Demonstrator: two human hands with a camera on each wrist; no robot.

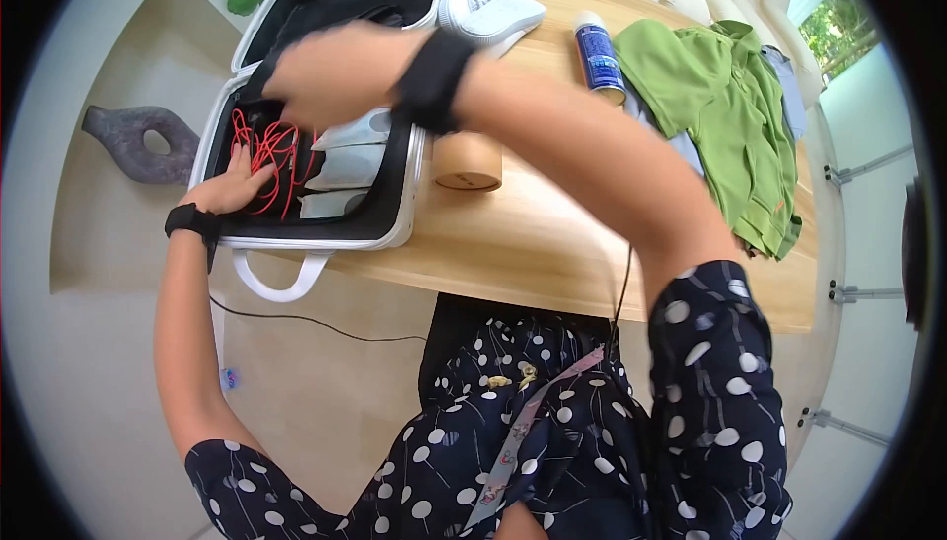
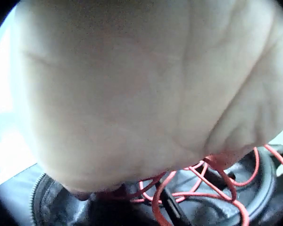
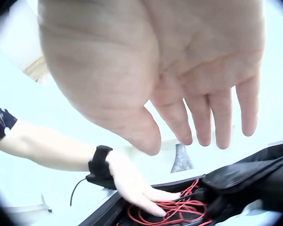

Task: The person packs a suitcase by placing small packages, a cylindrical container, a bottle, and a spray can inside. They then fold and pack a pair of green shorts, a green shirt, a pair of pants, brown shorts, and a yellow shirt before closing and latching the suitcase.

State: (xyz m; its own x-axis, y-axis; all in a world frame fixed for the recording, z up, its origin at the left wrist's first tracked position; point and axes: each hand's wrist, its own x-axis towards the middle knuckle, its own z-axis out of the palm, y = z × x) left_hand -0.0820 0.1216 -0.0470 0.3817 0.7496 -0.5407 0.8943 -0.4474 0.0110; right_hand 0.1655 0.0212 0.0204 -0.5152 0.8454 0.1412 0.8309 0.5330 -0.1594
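A white suitcase (image 1: 406, 195) lies unfolded at the table's left end. Inside, the left hand (image 1: 232, 185) rests on a tangle of red cord (image 1: 281, 170), its fingers extended; the right wrist view also shows this hand (image 3: 132, 183) on the cord (image 3: 184, 212). The right hand (image 1: 340, 76), blurred, is above the suitcase; in the right wrist view this hand (image 3: 179, 70) has loosely straight fingers with nothing in them. Pale pouches (image 1: 345, 167) lie in the suitcase beside the cord. In the left wrist view the palm (image 2: 132, 94) covers most of the cord (image 2: 198, 188).
On the table (image 1: 552, 244) are white shoes (image 1: 493, 12), a blue spray can (image 1: 598, 59), a brown cylindrical container (image 1: 468, 163) and a green garment (image 1: 710, 106) over blue-grey cloth. A thin black cable (image 1: 316, 321) hangs below the suitcase handle (image 1: 281, 284).
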